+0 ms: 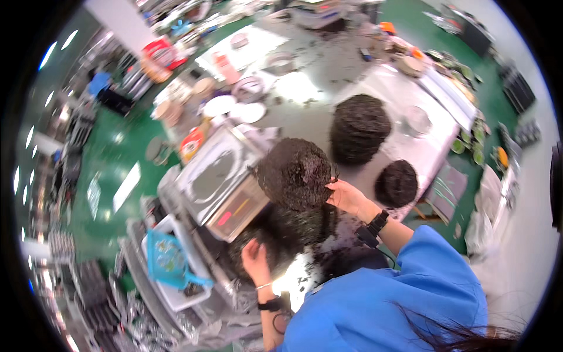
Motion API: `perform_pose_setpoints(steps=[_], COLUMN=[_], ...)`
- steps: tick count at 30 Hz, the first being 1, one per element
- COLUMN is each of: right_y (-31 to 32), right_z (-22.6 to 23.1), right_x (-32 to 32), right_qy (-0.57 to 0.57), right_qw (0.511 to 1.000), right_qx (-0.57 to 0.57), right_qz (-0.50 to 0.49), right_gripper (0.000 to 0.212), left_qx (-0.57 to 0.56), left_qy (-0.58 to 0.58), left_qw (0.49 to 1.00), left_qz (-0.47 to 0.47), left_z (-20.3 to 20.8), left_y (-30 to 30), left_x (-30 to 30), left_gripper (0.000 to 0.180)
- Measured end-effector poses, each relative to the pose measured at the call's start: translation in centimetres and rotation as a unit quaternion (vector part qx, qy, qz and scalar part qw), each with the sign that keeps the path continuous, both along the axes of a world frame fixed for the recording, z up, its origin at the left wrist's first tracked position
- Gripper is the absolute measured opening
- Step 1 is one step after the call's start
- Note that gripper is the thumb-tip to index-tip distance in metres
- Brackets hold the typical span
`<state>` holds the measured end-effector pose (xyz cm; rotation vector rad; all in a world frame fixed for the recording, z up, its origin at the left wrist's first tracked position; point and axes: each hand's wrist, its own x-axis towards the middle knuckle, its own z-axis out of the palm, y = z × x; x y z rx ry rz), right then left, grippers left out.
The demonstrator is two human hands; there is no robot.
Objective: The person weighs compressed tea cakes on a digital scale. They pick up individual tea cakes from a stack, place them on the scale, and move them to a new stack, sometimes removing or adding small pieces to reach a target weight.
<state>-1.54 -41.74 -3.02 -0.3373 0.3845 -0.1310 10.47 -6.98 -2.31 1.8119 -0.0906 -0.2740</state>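
My right hand [347, 196] grips the right edge of a dark brown, rough round clump of dried leaf-like material [295, 174], held up above the table. My left hand [256, 261] is lower and to the left, its fingers loosely bent, with nothing visible in them. Below it and the clump lies a dark loose heap [299, 226] of the same material. Left of the clump is a digital scale [211, 176] with a metal pan and a lit display. A tall stack of dark round cakes [360, 129] stands farther right, and a smaller dark cake [397, 183] lies nearer me.
A blue dustpan-like scoop [170, 258] rests in a white bin [176, 299] at lower left. Rolls of tape [248, 88], white discs [220, 106] and a pink bottle [225, 67] crowd the table beyond the scale. A clear round container [416, 121] sits at right.
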Motion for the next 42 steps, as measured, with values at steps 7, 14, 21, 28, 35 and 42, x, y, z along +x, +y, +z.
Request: perform_pose_setpoints(steps=[7, 14, 21, 28, 35, 42], right_y=[-7.6, -11.2, -14.2, -7.2, 4.2, 9.9], right_z=[-6.0, -11.5, -20.0, -10.7, -4.3, -6.2], right_x=[-20.6, -28.8, -32.2, -20.3, -6.8, -1.5], right_qy=[0.062, 0.245, 0.601, 0.549, 0.182, 0.216], right_qw=[0.98, 0.927, 0.667, 0.29, 0.44, 0.52], right_qx=[-0.077, -0.077, -0.374, -0.755, -0.878, -0.825], right_qz=[-0.175, -0.275, -0.232, -0.209, -0.034, 0.055], right_gripper=[0.022, 0.015, 0.039, 0.073, 0.06, 0.063], left_qx=[0.04, 0.266, 0.369, 0.401, 0.391, 0.405], left_qy=[0.013, -0.251, -0.264, -0.329, -0.313, -0.273], left_qw=[0.994, 0.884, 0.805, 0.776, 0.814, 0.832], left_qz=[-0.102, -0.292, -0.383, -0.358, -0.296, -0.262], left_z=[-1.6, -4.1, -5.5, -5.7, -7.2, -7.0], left_y=[-4.0, -9.1, -11.2, -8.9, -10.1, -11.5], left_x=[-2.6, -6.3, -7.2, -6.3, -6.7, -7.4], left_gripper=[0.035, 0.089, 0.097, 0.1, 0.096, 0.099])
